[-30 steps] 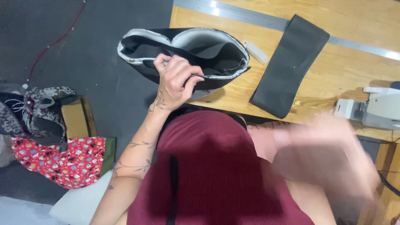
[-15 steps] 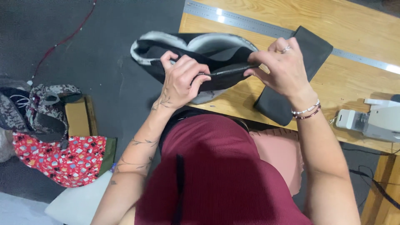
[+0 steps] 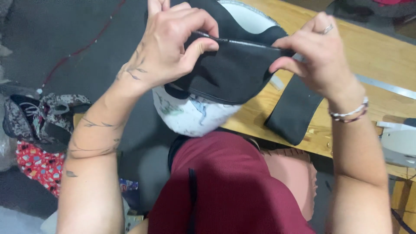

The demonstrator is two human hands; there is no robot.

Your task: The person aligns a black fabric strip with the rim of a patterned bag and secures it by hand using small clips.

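Note:
Both hands hold up a black fabric piece with a white lining [image 3: 225,71] close to the camera. My left hand [image 3: 169,43] pinches its upper edge at the left, thumb pressed against the seam. At the right end of that same edge, my right hand [image 3: 318,54] pinches the fabric; it wears a ring and a beaded bracelet. The white inner side [image 3: 190,117] bulges out below the black outer layer. Under the raised piece, a flat black fabric strip [image 3: 294,110] lies on the wooden table [image 3: 372,60].
A pile of patterned fabrics [image 3: 39,117] and a red printed cloth [image 3: 41,167] lie on the dark floor at the left. A white machine part [image 3: 401,143] sits at the table's right edge. A metal ruler strip [image 3: 385,86] runs along the table. My maroon shirt [image 3: 234,186] fills the bottom.
The fabric piece has been lifted off the table and brought close to the camera. My right hand came in from the right and took hold of its edge.

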